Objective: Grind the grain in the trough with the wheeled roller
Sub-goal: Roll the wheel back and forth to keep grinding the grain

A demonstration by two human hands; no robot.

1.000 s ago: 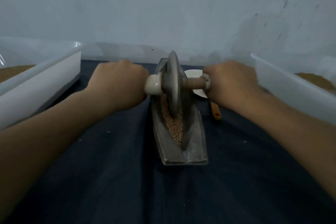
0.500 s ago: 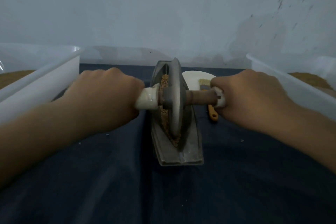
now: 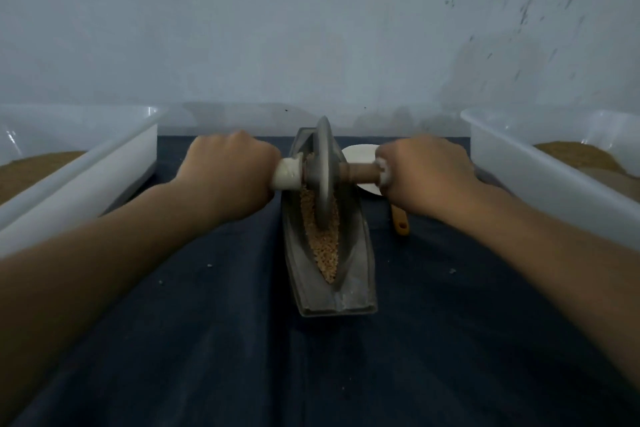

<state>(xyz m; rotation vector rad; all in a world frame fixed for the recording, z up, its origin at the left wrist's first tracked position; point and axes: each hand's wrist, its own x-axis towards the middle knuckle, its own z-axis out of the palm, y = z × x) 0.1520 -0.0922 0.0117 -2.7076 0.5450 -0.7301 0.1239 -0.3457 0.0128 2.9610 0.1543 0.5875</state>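
Two hands, left (image 3: pixel 230 173) and right (image 3: pixel 424 173), fists wrapped round one roller (image 3: pixel 323 172) (its axle ends) in one grain-filled trough (image 3: pixel 360 274); two tubs flank it.

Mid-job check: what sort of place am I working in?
Probably a makeshift grain-grinding bench: dark cloth against a bare stained wall, a metal trough holding grain, and a left tub and right tub of brown material.

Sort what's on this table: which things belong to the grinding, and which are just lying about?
In use:
roller
trough
grain in the trough

Lying about:
left tub and right tub, both holding brown material
white plate
yellow-handled tool right of the trough
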